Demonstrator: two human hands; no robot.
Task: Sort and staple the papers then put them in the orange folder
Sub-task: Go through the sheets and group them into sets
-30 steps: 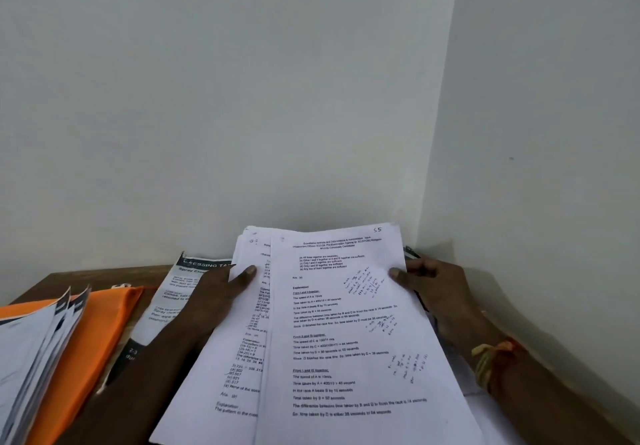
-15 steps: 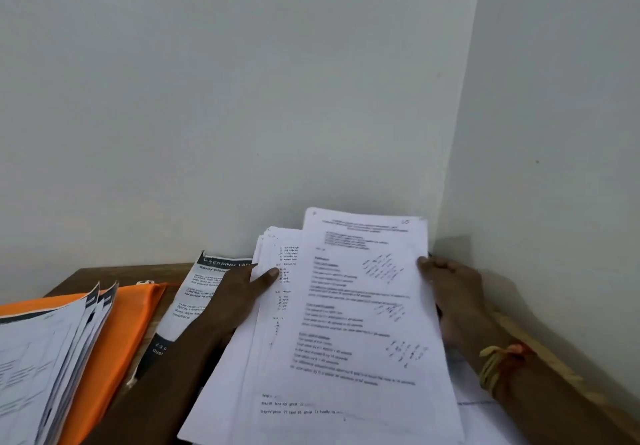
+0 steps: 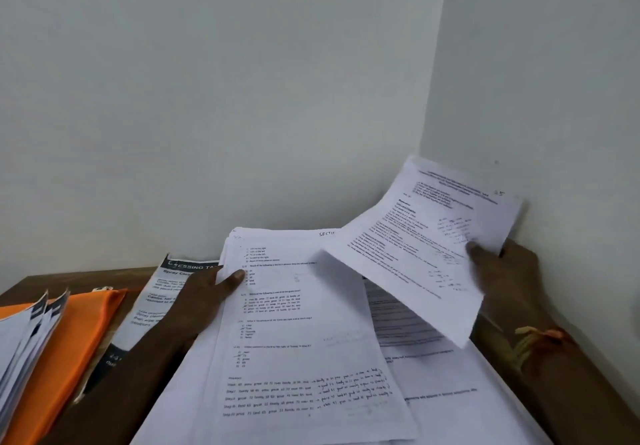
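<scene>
Top sheet (image 3: 415, 254) now lifted off stack (image 3: 294, 323), swung toward right of frame, pinched at its edge by right hand (image 3: 502, 271). Left hand (image 3: 204, 295) grips stack's left edge, thumb on top, frame centre. Orange folder (image 3: 79, 334) lower left on table (image 3: 79, 278).

Paper stack (image 3: 301, 323) in the middle of the surface (image 3: 79, 276), with everything else placed around it.

The left grip (image 3: 204, 292) holds the stack's left edge. The right grip (image 3: 502, 271) holds a single sheet (image 3: 415, 247) raised to the stack's right, its left corner over the stack's far right part. More sheets (image 3: 450, 385) lie under and right of the stack. Just left lies a leaflet (image 3: 156, 302), farther left the folder (image 3: 79, 334), which carries a bundle of pages (image 3: 24, 351).
</scene>
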